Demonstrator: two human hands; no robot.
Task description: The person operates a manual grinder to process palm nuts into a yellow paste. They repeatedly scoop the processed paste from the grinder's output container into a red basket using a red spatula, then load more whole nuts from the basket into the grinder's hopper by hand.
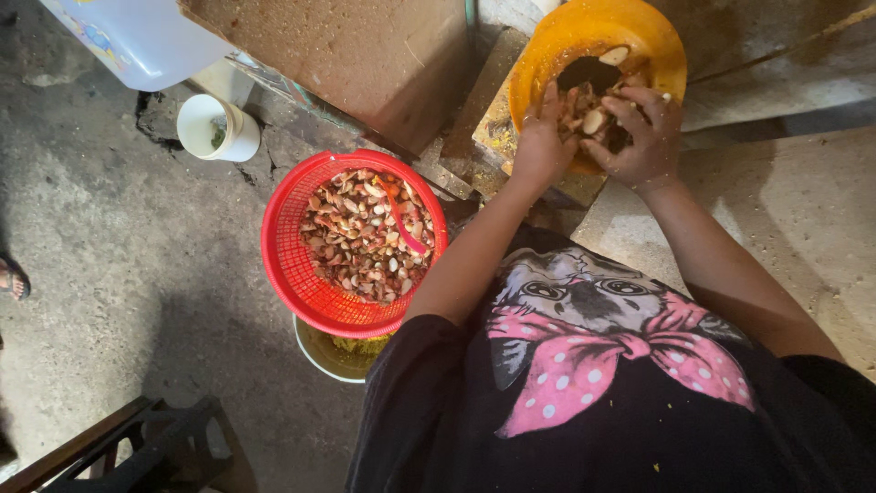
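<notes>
plastic jug (137,36), pale with a coloured label at its corner, lies top left beside a white cup (216,128) on rough concrete. i see my left hand (540,137) and right hand (641,137) close together over the smooth orange bowl (657,41), fingers curled around a wet clump of peeled cloves and skins (589,114). lower left, a red mesh basket (287,265) holds more cloves and sits on a yellow-rimmed bowl (319,356).
</notes>
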